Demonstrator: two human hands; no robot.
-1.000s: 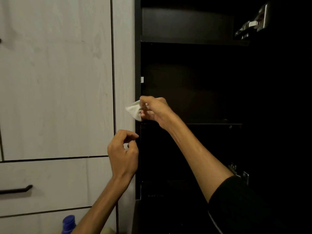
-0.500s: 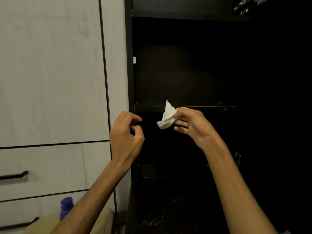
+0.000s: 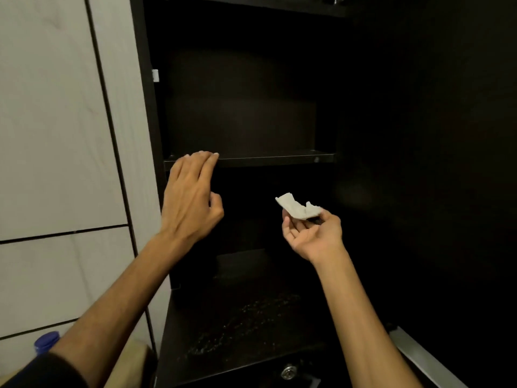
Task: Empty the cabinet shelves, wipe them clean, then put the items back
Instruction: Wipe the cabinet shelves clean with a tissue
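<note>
From the head view, your left hand [image 3: 191, 197] reaches up to the dark cabinet [image 3: 145, 107], its straight fingers [image 3: 207, 161] resting on the front edge of the middle shelf [image 3: 274, 158] near its left end, the thumb loose below. Your right hand [image 3: 312, 233] is held palm up in front of the opening under that shelf, well apart from the left, thumb and fingertips pinching a crumpled white wipe [image 3: 298, 210] that sticks up and to the left. The lower shelf [image 3: 237, 326] shows pale specks. A blue bottle cap [image 3: 46, 341] peeks out at the lower left, beside the pale wood-grain panels [image 3: 56, 135].
</note>
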